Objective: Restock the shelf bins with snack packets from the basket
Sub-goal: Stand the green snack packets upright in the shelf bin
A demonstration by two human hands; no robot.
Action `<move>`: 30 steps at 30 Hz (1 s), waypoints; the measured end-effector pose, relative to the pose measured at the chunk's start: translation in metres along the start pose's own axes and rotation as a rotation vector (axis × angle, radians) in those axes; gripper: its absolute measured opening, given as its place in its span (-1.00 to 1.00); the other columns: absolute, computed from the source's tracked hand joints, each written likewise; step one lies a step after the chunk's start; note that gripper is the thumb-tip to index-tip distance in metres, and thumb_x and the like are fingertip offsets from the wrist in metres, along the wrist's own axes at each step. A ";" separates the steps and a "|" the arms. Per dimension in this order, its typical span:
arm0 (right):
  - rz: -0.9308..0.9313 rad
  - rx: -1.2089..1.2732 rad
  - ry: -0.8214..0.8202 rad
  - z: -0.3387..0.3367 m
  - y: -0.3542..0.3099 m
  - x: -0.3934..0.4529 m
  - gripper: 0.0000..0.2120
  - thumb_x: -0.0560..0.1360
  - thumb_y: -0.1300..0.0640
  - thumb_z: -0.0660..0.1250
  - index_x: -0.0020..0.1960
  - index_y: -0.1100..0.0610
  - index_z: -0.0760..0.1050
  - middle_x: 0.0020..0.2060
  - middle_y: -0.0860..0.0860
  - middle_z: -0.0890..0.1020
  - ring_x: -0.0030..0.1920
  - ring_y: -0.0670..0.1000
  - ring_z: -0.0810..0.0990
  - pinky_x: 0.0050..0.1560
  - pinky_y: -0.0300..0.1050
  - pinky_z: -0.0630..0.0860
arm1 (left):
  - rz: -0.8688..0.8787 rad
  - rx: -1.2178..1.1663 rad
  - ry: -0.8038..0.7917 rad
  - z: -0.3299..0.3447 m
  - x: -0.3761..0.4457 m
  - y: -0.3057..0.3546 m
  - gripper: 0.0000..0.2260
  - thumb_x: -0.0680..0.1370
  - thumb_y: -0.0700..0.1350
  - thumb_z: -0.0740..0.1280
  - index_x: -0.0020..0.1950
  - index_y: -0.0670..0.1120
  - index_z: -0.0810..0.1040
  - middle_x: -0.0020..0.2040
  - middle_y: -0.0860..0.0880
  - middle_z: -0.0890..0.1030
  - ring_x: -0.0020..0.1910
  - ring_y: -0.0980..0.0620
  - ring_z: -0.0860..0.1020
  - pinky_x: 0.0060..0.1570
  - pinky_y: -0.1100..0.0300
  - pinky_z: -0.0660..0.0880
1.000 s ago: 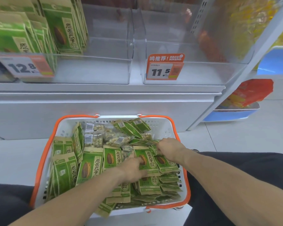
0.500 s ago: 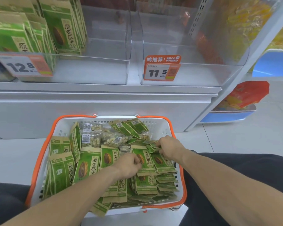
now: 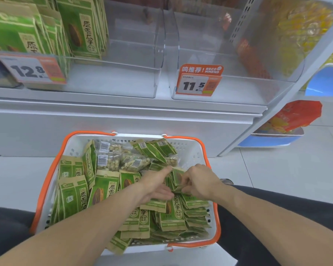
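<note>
Two clear shelf bins [image 3: 229, 73] stand above a white basket [image 3: 190, 152] heaped with green snack packets [image 3: 104, 191], most lying lengthwise toward the shelf. The left hand [image 3: 156, 186] rests flat-fingered on them; the right hand [image 3: 202, 184] seems to pinch a small packet [image 3: 178, 177], partly hidden.

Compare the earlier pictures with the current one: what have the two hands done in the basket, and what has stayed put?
The left hand has slid right across the green packets until it meets the right hand, its fingers now straighter. The right hand still pinches packets at the same spot. The basket, the clear nut packets and the shelf bins have not moved.
</note>
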State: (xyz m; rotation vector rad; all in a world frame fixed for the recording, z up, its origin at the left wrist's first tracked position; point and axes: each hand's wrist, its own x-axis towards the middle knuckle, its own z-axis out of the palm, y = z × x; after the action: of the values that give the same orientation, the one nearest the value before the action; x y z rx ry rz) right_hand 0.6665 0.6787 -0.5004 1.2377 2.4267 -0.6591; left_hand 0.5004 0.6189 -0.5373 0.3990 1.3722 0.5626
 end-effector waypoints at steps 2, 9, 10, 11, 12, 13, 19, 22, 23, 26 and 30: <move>-0.050 0.040 -0.132 -0.006 -0.008 -0.010 -0.86 0.41 0.02 0.55 -0.07 0.04 0.71 -0.17 -0.05 0.72 -0.12 -0.04 0.65 -0.05 -0.17 0.58 | -0.053 -0.008 -0.026 -0.001 -0.002 -0.001 -0.30 0.54 0.17 0.38 0.53 -0.15 0.22 0.17 -0.40 0.56 -0.11 -0.23 0.70 -0.05 0.00 0.65; -0.028 0.262 -0.417 -0.001 -0.012 -0.017 -0.83 0.38 0.12 0.59 -0.05 0.07 0.70 -0.28 -0.09 0.69 -0.29 -0.16 0.61 -0.18 -0.29 0.53 | -0.122 0.307 -0.041 0.011 -0.006 -0.016 -0.49 0.46 0.00 0.51 0.27 -0.25 0.47 0.21 -0.21 0.58 -0.27 -0.07 0.70 -0.26 0.16 0.62; -0.006 0.309 -0.454 0.002 -0.010 -0.017 -0.82 0.39 0.15 0.57 -0.01 0.07 0.70 -0.23 -0.08 0.72 -0.23 -0.16 0.63 -0.15 -0.30 0.52 | -0.109 0.347 -0.014 0.013 -0.005 -0.018 -0.56 0.47 -0.03 0.51 0.22 -0.22 0.49 0.06 -0.19 0.66 -0.36 -0.02 0.67 -0.35 0.21 0.57; 0.008 0.346 -0.487 0.003 -0.007 -0.016 -0.81 0.42 0.16 0.55 0.03 0.06 0.68 -0.17 -0.08 0.73 -0.16 -0.15 0.64 -0.11 -0.30 0.52 | -0.083 0.401 0.023 0.015 -0.004 -0.021 -0.64 0.48 -0.06 0.51 0.15 -0.18 0.49 -0.12 -0.16 0.69 -0.44 0.03 0.63 -0.41 0.24 0.51; 0.022 0.367 -0.504 0.004 -0.005 -0.017 -0.80 0.44 0.12 0.53 0.06 0.05 0.67 -0.14 -0.10 0.72 -0.13 -0.16 0.63 -0.09 -0.30 0.50 | -0.049 0.468 0.057 0.016 -0.002 -0.023 -0.72 0.50 -0.10 0.49 0.10 -0.15 0.49 -0.24 -0.13 0.69 -0.49 0.07 0.59 -0.44 0.27 0.47; 0.041 0.374 -0.497 0.004 -0.003 -0.017 -0.82 0.47 0.04 0.51 0.05 0.04 0.66 -0.17 -0.14 0.70 -0.13 -0.16 0.61 -0.10 -0.30 0.50 | -0.011 0.535 0.082 0.017 -0.001 -0.026 -0.77 0.52 -0.12 0.47 0.07 -0.11 0.47 -0.27 -0.11 0.69 -0.50 0.09 0.58 -0.47 0.29 0.44; 0.253 0.213 -0.043 0.019 0.016 -0.007 -0.72 0.57 0.02 0.34 0.18 0.18 0.50 0.03 0.11 0.61 0.02 0.10 0.59 -0.08 -0.09 0.47 | 0.096 0.695 0.131 0.024 0.004 -0.038 -0.68 0.55 -0.13 0.44 0.24 -0.14 0.45 -0.24 -0.06 0.67 -0.52 0.16 0.54 -0.53 0.32 0.40; 0.312 0.197 -0.091 0.026 0.020 0.003 -0.48 0.55 -0.02 0.34 0.43 0.12 0.28 0.25 0.13 0.47 0.16 0.11 0.53 0.02 -0.12 0.44 | 0.096 0.671 0.121 0.023 0.006 -0.036 -0.72 0.60 -0.10 0.36 0.27 -0.14 0.46 -0.25 -0.06 0.68 -0.44 0.11 0.57 -0.34 0.24 0.56; 0.314 0.179 -0.123 0.029 0.020 0.006 -0.42 0.54 -0.03 0.35 0.46 0.12 0.24 0.28 0.14 0.46 0.19 0.13 0.52 0.09 -0.09 0.47 | 0.087 0.646 0.113 0.022 0.005 -0.034 -0.74 0.61 -0.09 0.33 0.27 -0.14 0.46 -0.21 -0.07 0.69 -0.37 0.09 0.58 -0.20 0.19 0.61; 0.299 0.137 -0.144 0.036 0.020 0.008 -0.42 0.54 -0.03 0.38 0.47 0.10 0.26 0.29 0.12 0.52 0.23 0.12 0.52 0.19 -0.06 0.48 | 0.082 0.547 0.097 0.023 0.008 -0.029 -0.80 0.62 -0.07 0.31 0.21 -0.10 0.52 -0.01 -0.09 0.66 -0.08 0.02 0.61 0.10 0.09 0.59; 0.304 0.176 -0.117 0.034 0.020 0.009 -0.42 0.52 -0.06 0.43 0.45 0.08 0.34 0.25 0.09 0.51 0.21 0.10 0.51 0.09 -0.14 0.40 | 0.069 0.444 0.097 0.025 0.014 -0.028 -0.92 0.57 -0.06 0.37 -0.01 -0.05 0.58 0.12 -0.09 0.62 0.18 -0.07 0.57 0.30 -0.03 0.48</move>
State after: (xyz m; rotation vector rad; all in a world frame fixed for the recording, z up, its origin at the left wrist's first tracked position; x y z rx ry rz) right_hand 0.6810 0.6765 -0.5379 1.5493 2.0635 -0.8396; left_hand 0.5304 0.6057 -0.5609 0.7874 1.5820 0.3318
